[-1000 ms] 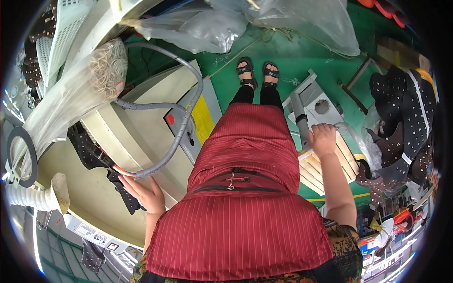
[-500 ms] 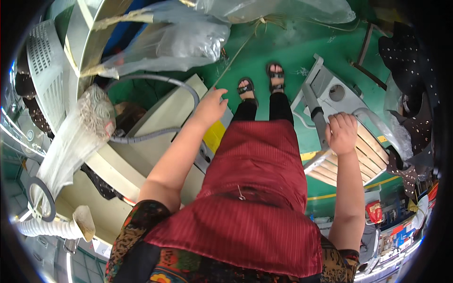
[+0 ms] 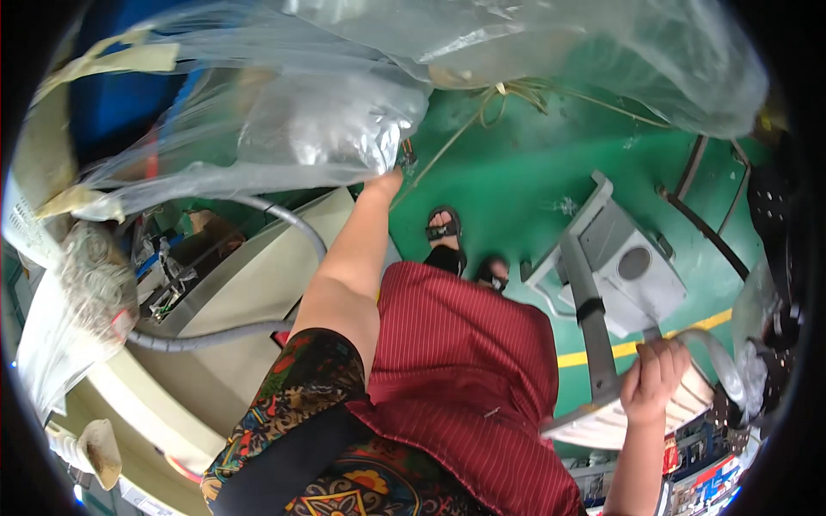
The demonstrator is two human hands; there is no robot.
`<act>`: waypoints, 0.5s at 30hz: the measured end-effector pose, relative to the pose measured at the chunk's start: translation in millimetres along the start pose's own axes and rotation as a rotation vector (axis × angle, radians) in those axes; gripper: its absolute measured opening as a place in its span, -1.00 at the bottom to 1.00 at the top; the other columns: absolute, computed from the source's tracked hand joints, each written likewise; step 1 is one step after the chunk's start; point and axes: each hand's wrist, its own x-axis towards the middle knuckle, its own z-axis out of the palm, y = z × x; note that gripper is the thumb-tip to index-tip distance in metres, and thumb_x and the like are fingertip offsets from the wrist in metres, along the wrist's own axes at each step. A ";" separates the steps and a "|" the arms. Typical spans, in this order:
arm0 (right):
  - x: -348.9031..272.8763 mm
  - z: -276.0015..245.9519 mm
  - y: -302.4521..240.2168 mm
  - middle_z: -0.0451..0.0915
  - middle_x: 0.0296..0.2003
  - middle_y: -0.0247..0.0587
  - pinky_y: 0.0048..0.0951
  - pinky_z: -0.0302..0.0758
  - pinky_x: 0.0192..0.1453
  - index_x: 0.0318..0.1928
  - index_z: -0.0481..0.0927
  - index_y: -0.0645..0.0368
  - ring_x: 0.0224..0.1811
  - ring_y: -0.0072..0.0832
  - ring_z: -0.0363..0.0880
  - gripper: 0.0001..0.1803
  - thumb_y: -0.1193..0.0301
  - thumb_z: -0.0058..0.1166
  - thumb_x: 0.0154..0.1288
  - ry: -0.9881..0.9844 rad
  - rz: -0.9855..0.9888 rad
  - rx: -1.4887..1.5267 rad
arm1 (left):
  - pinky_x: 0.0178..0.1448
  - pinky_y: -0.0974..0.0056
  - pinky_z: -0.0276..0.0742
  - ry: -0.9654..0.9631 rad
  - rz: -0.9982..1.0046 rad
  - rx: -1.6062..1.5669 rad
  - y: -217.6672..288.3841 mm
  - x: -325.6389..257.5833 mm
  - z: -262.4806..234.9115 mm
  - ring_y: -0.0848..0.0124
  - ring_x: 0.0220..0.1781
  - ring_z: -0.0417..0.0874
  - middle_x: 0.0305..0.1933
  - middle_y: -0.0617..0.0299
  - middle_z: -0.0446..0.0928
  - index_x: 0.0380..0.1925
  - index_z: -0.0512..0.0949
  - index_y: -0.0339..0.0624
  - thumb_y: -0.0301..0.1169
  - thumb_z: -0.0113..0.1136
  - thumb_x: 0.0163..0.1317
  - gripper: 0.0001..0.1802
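Note:
My left hand (image 3: 387, 179) is stretched far forward, at the edge of a clear plastic bag (image 3: 323, 129). The bag hides most of its fingers. Right by the fingertips is a small dark object (image 3: 406, 153) with a bit of orange, too small to name. On the right, my right hand (image 3: 656, 378) has its fingers curled over the edge of a chair with light slats (image 3: 594, 426) and a grey metal frame. A grey box-like machine part (image 3: 632, 267) with a round opening stands on the floor just beyond the chair.
Clear plastic sheeting (image 3: 551, 43) hangs across the top, near a tied cord (image 3: 495, 95). A cream machine body (image 3: 224, 378) with a grey corrugated hose (image 3: 206, 340) fills the left. Dark metal bars (image 3: 705, 224) and dark perforated material (image 3: 770, 211) stand right. The floor (image 3: 516, 172) is green.
My left hand has reached forward to the bag's edge while my body leans forward. My right hand stays on the chair, which now sits lower in view with its slats more steeply angled.

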 end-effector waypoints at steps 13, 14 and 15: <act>-3.2 4.2 -2.6 0.45 -0.38 -0.05 -0.05 0.21 -0.03 -0.29 0.45 0.29 -0.28 -0.11 0.39 -0.75 0.39 -0.12 0.04 -0.184 0.015 -0.142 | 0.13 0.03 0.38 0.087 -0.077 0.062 -30.9 123.3 128.2 0.00 0.01 0.51 -0.05 -0.01 0.52 -0.17 0.52 -0.18 -0.21 0.11 0.10 -0.65; -7.3 4.4 -3.1 0.45 -0.38 -0.07 -0.04 0.21 -0.03 -0.30 0.45 0.28 -0.28 -0.12 0.39 -0.76 0.39 -0.12 0.04 -0.174 0.028 -0.160 | 0.13 0.03 0.38 0.043 -0.104 0.092 -31.9 132.5 134.0 0.00 0.02 0.51 -0.03 -0.01 0.52 -0.16 0.52 -0.17 -0.19 0.10 0.11 -0.64; -5.2 4.0 -0.2 0.45 -0.38 -0.07 -0.04 0.21 -0.03 -0.31 0.45 0.28 -0.28 -0.12 0.39 -0.76 0.38 -0.12 0.04 -0.189 0.018 -0.159 | 0.14 0.03 0.39 -0.005 -0.147 0.115 -37.8 136.9 142.2 0.00 0.03 0.51 -0.01 0.00 0.52 -0.15 0.52 -0.16 -0.17 0.08 0.13 -0.63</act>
